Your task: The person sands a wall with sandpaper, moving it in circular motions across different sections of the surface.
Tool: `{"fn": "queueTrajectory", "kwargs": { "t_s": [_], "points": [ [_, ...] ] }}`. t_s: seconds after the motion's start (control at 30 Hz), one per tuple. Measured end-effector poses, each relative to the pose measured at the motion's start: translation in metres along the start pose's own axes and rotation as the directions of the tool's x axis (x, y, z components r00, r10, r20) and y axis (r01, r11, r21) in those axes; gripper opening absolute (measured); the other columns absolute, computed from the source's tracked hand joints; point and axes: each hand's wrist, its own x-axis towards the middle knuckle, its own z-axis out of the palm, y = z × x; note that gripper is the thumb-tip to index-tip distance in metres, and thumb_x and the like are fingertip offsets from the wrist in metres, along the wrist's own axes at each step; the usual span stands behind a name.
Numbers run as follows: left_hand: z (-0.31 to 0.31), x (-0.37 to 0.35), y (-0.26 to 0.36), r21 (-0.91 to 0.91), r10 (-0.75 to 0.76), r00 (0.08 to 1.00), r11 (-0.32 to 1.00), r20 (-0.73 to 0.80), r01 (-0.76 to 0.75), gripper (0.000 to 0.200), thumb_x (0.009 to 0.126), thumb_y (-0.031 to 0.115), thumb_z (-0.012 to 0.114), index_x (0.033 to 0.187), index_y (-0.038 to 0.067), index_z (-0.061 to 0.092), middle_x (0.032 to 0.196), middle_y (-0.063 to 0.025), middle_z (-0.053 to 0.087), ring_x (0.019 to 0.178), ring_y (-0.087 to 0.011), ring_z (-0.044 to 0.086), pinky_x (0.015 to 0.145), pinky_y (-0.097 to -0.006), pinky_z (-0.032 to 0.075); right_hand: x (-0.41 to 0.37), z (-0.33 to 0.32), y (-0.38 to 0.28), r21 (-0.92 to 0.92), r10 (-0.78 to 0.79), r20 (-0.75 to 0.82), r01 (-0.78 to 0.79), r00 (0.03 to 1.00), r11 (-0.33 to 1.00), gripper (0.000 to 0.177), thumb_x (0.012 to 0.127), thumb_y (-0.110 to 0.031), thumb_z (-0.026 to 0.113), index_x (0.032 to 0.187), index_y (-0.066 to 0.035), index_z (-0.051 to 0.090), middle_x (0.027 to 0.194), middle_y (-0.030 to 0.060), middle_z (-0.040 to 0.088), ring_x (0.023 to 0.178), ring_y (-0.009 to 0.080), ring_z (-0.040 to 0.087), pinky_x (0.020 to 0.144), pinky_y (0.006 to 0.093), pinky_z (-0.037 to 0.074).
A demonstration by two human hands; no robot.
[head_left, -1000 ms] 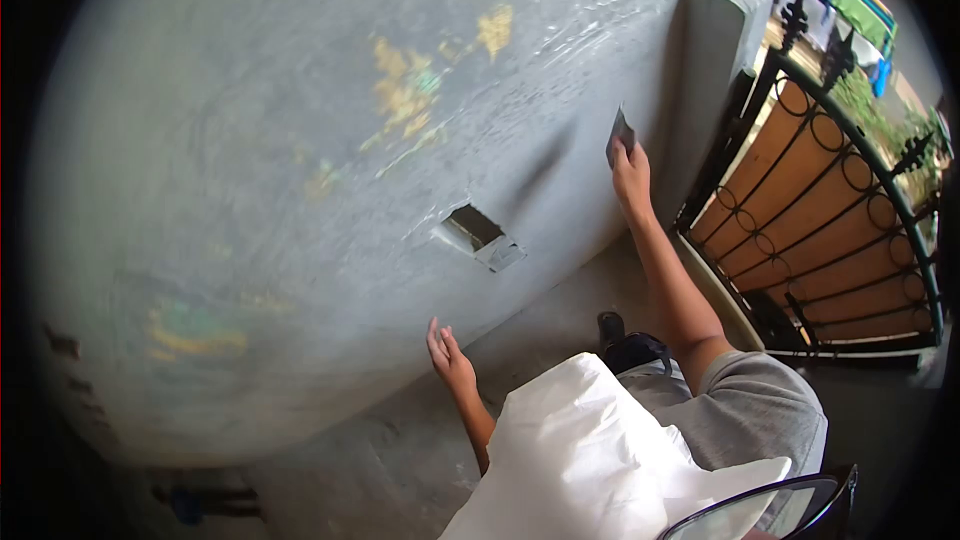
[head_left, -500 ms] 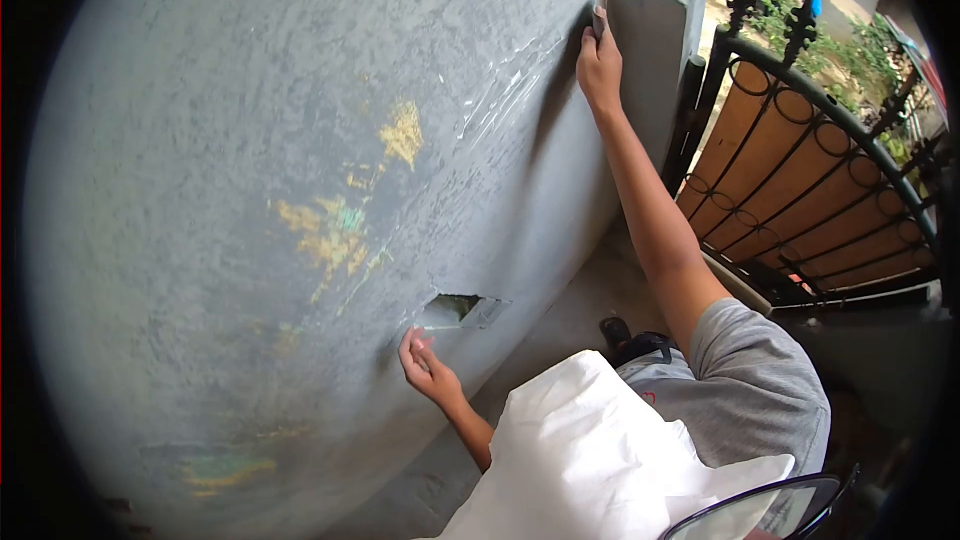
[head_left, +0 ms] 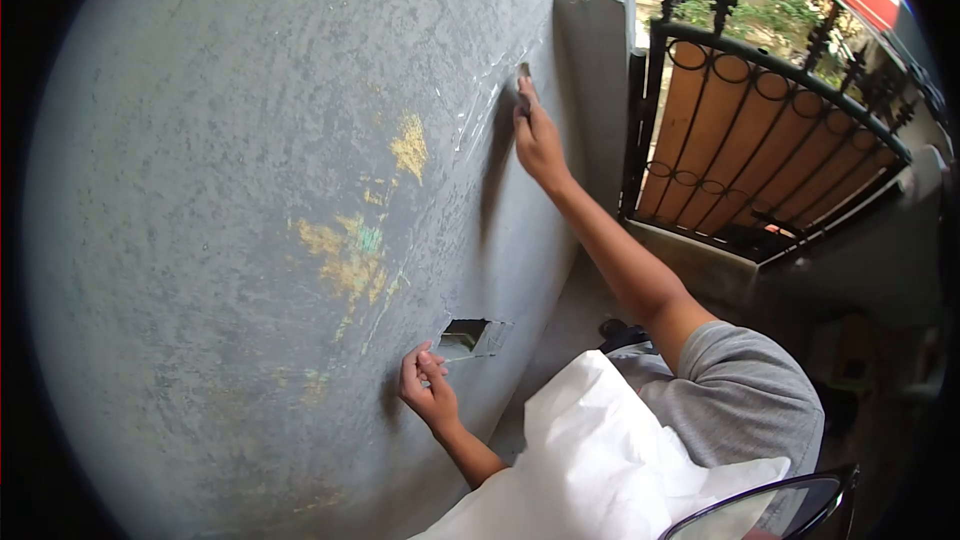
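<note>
High on the grey plastered wall (head_left: pixel 250 120), my right hand (head_left: pixel 540 143) is closed around a small, narrow, flat tool (head_left: pixel 524 71). Only its tip shows past my fingers, near white scratch marks (head_left: pixel 475 115) on the plaster; its exact kind is not clear. My left hand (head_left: pixel 428 390) is by the wall lower down, its fingers loosely curled, with nothing visible in them. Just right of these fingers is a rectangular hole (head_left: pixel 463 335) cut in the wall. Yellow and green patches (head_left: pixel 350 255) show through the grey surface between both hands.
A concrete pillar (head_left: pixel 590 90) ends the wall at the right. Beyond it stands a black iron gate (head_left: pixel 760 140) with brown panels. White cloth (head_left: pixel 590 440) and the rim of a pair of glasses (head_left: pixel 840 490) fill the bottom of the view.
My right hand has moved down and left along the wall with the tool, away from the pillar corner. My left hand stays beside the hole, slightly lower. The view has shifted.
</note>
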Motion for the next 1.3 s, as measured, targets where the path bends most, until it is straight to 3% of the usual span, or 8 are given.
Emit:
{"fn": "queueTrajectory", "kwargs": {
  "t_s": [0.17, 0.4, 0.5, 0.57, 0.77, 0.97, 1.13, 1.3],
  "points": [
    [-0.016, 0.02, 0.005, -0.069, 0.198, 0.958, 0.98, 0.209, -0.187, 0.027, 0.103, 0.023, 0.056, 0.108, 0.0, 0.07, 0.076, -0.0083, 0.068, 0.057, -0.0148, 0.061, 0.052, -0.0265, 0.047, -0.057, 0.013, -0.032, 0.02, 0.023, 0.041, -0.024, 0.999, 1.0, 0.054, 0.099, -0.002, 0.049, 0.152, -0.004, 0.037, 0.156, 0.0243, 0.037, 0.145, 0.0354, 0.036, 0.118, 0.0379, 0.033],
    [-0.008, 0.043, 0.007, -0.145, 0.541, 0.824, 0.84, 0.169, -0.522, 0.026, 0.103, 0.022, 0.053, 0.104, 0.0, 0.068, 0.083, -0.0089, 0.069, 0.063, -0.0214, 0.063, 0.057, -0.0327, 0.05, -0.117, 0.0, -0.058, -0.012, 0.095, 0.092, -0.094, 0.991, 0.995, 0.054, 0.101, 0.0, 0.048, 0.153, -0.001, 0.035, 0.155, 0.0232, 0.042, 0.144, 0.0324, 0.042, 0.115, 0.034, 0.034],
    [0.003, 0.057, -0.014, -0.151, 0.823, 0.525, 0.503, -0.216, -0.851, 0.032, 0.105, 0.03, 0.041, 0.094, 0.005, 0.057, 0.076, -0.0088, 0.062, 0.064, -0.0218, 0.057, 0.057, -0.0319, 0.046, -0.118, -0.001, -0.061, -0.001, 0.091, 0.073, -0.091, 0.993, 0.996, 0.053, 0.101, -0.002, 0.048, 0.152, 0.0, 0.037, 0.155, 0.0249, 0.038, 0.145, 0.0375, 0.036, 0.118, 0.0386, 0.032],
    [0.013, 0.069, -0.018, -0.095, 0.818, 0.4, 0.398, -0.413, -0.912, 0.037, 0.106, 0.033, 0.032, 0.092, 0.006, 0.053, 0.077, -0.0078, 0.059, 0.066, -0.0202, 0.053, 0.059, -0.0317, 0.045, -0.109, 0.008, -0.067, 0.075, 0.128, 0.08, -0.134, 0.989, 0.988, 0.053, 0.101, -0.002, 0.048, 0.152, -0.002, 0.037, 0.157, 0.0236, 0.037, 0.145, 0.0379, 0.036, 0.117, 0.0393, 0.033],
    [0.025, 0.093, -0.012, 0.225, 0.848, 0.338, 0.452, -0.409, -0.863, 0.036, 0.106, 0.035, 0.029, 0.092, 0.007, 0.047, 0.081, -0.0075, 0.057, 0.072, -0.0203, 0.052, 0.064, -0.0309, 0.045, -0.058, 0.032, -0.078, -0.012, -0.003, 0.026, 0.003, 1.0, 1.0, 0.058, 0.1, 0.001, 0.046, 0.156, -0.007, 0.032, 0.163, 0.0203, 0.026, 0.149, 0.0353, 0.03, 0.117, 0.0387, 0.033],
    [0.047, 0.104, -0.021, 0.541, 0.894, 0.242, 0.425, -0.378, -0.725, 0.035, 0.105, 0.035, 0.029, 0.091, 0.008, 0.045, 0.078, -0.0071, 0.056, 0.07, -0.0202, 0.051, 0.064, -0.0313, 0.046, -0.071, 0.051, -0.067, -0.05, -0.096, 0.14, 0.104, 0.986, 0.993, 0.065, 0.1, -0.017, 0.049, 0.157, 0.001, 0.024, 0.164, 0.0279, 0.016, 0.153, 0.0423, 0.015, 0.123, 0.0499, 0.016],
    [0.044, 0.104, -0.023, 0.615, 0.921, 0.251, 0.386, -0.298, -0.687, 0.035, 0.105, 0.035, 0.03, 0.091, 0.007, 0.045, 0.077, -0.0078, 0.056, 0.071, -0.0205, 0.051, 0.064, -0.0313, 0.046, -0.047, 0.052, -0.054, -0.106, -0.152, 0.167, 0.171, 0.974, 0.979, 0.073, 0.104, -0.038, 0.042, 0.159, 0.002, 0.015, 0.166, 0.027, 0.007, 0.154, 0.0444, 0.006, 0.123, 0.053, 0.01],
    [0.045, 0.104, -0.021, 0.664, 0.919, 0.265, 0.393, -0.29, -0.636, 0.035, 0.105, 0.035, 0.029, 0.092, 0.007, 0.045, 0.077, -0.0082, 0.056, 0.072, -0.0208, 0.051, 0.065, -0.0314, 0.045, 0.018, 0.039, -0.042, -0.085, -0.121, 0.131, 0.133, 0.984, 0.987, 0.074, 0.105, -0.038, 0.042, 0.16, 0.001, 0.012, 0.166, 0.0267, 0.005, 0.154, 0.0439, 0.005, 0.123, 0.052, 0.009]
  ]
}}
